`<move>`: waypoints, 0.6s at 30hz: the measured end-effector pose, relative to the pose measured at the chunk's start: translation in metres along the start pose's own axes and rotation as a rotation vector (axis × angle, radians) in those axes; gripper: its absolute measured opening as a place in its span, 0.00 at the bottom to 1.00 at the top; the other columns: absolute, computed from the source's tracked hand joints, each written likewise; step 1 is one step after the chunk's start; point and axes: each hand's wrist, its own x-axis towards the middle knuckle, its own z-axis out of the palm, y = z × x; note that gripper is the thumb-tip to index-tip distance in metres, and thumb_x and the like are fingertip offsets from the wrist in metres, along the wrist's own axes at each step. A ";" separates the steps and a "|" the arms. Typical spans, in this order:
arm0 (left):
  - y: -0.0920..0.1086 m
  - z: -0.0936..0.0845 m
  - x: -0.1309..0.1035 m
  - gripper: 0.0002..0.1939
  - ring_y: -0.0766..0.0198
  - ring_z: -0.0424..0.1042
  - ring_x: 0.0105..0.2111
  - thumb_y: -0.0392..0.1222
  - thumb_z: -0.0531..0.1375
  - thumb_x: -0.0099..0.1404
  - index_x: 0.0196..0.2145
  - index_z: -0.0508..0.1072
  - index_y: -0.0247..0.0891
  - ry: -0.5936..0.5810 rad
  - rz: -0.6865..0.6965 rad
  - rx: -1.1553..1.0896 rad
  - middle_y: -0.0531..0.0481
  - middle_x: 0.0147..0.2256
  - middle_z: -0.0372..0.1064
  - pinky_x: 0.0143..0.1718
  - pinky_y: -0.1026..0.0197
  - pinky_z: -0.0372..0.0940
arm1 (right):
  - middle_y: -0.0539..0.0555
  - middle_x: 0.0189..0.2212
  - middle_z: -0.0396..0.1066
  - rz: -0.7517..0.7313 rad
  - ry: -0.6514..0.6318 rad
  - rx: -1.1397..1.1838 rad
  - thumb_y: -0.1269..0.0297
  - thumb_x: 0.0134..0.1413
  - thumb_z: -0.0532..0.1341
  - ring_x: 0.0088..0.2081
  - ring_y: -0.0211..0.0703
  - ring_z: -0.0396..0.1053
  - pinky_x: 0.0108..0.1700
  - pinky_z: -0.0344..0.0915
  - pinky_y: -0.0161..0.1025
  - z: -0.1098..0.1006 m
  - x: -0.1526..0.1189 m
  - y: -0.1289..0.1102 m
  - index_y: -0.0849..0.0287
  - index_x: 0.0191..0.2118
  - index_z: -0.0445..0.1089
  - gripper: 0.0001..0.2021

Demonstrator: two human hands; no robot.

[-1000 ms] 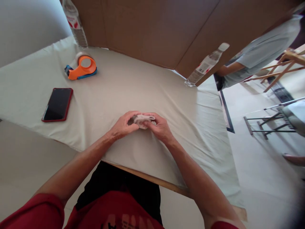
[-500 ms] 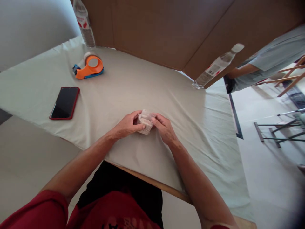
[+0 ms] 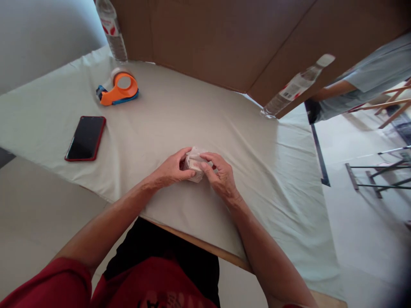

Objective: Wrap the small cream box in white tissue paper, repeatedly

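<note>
Small pale block point(image 3: 195, 174), boxy, in a loose thin wrap point(image 3: 194, 152), sits between both hands near the front edge of the table, low over or on the cloth (contact hidden). Left hand point(image 3: 173, 168) grips its left side, thumb on the near face, fingers round the back. Right hand point(image 3: 222, 176) has bent fingers, thumb and index tips at the wrap on the right; can't tell if they pinch it or just touch. Risks: thin wrap could tear or bunch if pulled hard at one corner; block could slip or twist out of the left hand if the right pushes, since only the left clearly has hold; the wrinkled tablecloth point(image 3: 180, 115) could drag under the forearms. Materials: wrap whitish, crinkly, semi-see-through, maybe plastic film; block squared-off, faintly patterned near face, too small to read. Cloth pale, soft, creased on the right. Phone point(image 3: 85, 138) flat, glossy black, red rim. Tape dispenser point(image 3: 123, 90) orange and blue, hard, ring-shaped. Two clear plastic bottles, far-left one point(image 3: 111, 32) and right one point(image 3: 290, 90), stand by the smooth brown cardboard panel point(image 3: 205, 38).
</note>
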 end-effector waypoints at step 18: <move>0.002 0.006 -0.001 0.34 0.61 0.73 0.44 0.40 0.70 0.51 0.53 0.62 0.38 0.105 0.080 -0.067 0.39 0.55 0.68 0.47 0.57 0.67 | 0.56 0.42 0.79 0.328 -0.009 0.328 0.54 0.58 0.61 0.40 0.44 0.76 0.45 0.71 0.43 0.005 0.005 0.000 0.57 0.46 0.73 0.15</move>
